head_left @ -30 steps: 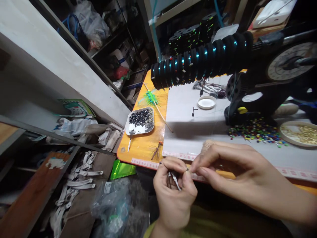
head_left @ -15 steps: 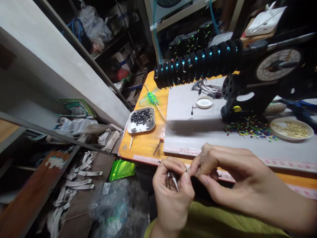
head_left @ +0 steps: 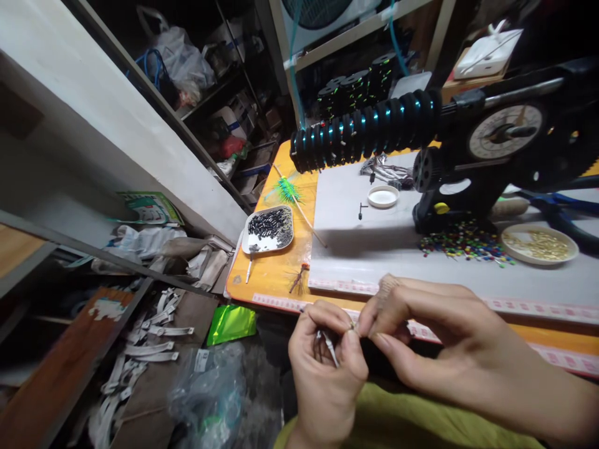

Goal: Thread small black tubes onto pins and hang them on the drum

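My left hand (head_left: 327, 362) is closed, its thumb and forefinger pinching a tiny piece too small to name, with a thin white-and-dark tool (head_left: 329, 347) lying across its palm. Touching those fingertips, my right hand (head_left: 430, 337) is also closed in a pinch; what it grips is too small to tell. Both hands are at the front edge of the orange table (head_left: 271, 282). Beyond them stands a black machine (head_left: 468, 181) with a ribbed roll (head_left: 369, 128). A square white dish (head_left: 268, 229) of black pieces sits to the left.
Colored beads or pins (head_left: 463, 243) lie beside a round dish (head_left: 540, 244) of gold pieces. A small round dish (head_left: 383, 197), a green fuzzy item (head_left: 286, 189) on a stick and a brown bristly item (head_left: 299, 279) rest farther left.
The view has shifted slightly, so the machine and dishes on the right appear a little farther left. Both hands keep nearly the same pinched pose.
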A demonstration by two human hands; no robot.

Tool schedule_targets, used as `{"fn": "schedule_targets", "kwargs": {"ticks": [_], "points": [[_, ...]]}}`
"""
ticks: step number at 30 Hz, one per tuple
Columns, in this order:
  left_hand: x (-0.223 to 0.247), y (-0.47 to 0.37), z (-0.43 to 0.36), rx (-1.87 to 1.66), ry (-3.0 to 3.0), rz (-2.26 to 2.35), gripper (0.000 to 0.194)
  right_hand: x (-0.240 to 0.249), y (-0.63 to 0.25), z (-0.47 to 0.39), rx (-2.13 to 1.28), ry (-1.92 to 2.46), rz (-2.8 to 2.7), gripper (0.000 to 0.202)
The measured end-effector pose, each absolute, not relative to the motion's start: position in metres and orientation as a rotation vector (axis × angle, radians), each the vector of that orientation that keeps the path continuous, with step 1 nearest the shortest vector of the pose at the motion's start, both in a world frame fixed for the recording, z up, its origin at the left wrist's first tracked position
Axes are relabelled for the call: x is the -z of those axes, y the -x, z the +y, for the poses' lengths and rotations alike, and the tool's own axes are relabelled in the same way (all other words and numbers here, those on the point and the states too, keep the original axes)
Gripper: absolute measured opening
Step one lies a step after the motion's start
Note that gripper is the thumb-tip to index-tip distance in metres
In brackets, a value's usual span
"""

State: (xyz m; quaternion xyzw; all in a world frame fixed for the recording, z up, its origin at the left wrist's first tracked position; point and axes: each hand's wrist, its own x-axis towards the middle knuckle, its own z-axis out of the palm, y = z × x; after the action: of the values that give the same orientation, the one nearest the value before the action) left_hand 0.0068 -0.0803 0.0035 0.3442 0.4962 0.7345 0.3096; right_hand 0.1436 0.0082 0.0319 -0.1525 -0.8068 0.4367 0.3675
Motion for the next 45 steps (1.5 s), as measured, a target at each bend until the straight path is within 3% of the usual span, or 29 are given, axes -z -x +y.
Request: {"fn": "schedule_targets", "kwargs": {"ticks": [12, 22, 25, 29, 36, 40, 45], "points": [[0.004, -0.013, -0.085, -2.001, -1.318, 1.436, 0.021, -0.034, -0.145, 0.013, -1.108, 0.360, -2.065, 0.011], [0.007, -0.010, -0.083, -2.001, -0.895, 0.912, 0.012, -0.030, -0.144, 0.008, -1.098, 0.285, -2.063, 0.012], [0.007, -0.009, -0.086, -1.950, -0.869, 0.801, 0.010, -0.027, -0.146, 0.010, -0.749, 0.169, -2.179, 0.017], [0.003, 0.006, -0.093, -1.702, -0.885, 1.038, 0.019, -0.028, -0.155, 0.015, -0.087, 0.034, -2.230, 0.027], [-0.016, 0.023, -0.100, -1.194, -1.024, 1.488, 0.029, -0.047, -0.162, 0.073, 0.267, -0.187, -2.337, 0.018], [-0.010, 0.013, -0.101, -1.313, -0.932, 1.536, 0.032, -0.049, -0.169, 0.103, 0.369, 0.068, -2.282, 0.024], [0.003, -0.012, -0.111, -1.795, -0.796, 1.571, 0.024, -0.036, -0.162, 0.054, 0.038, 0.201, -2.274, 0.044]]}}
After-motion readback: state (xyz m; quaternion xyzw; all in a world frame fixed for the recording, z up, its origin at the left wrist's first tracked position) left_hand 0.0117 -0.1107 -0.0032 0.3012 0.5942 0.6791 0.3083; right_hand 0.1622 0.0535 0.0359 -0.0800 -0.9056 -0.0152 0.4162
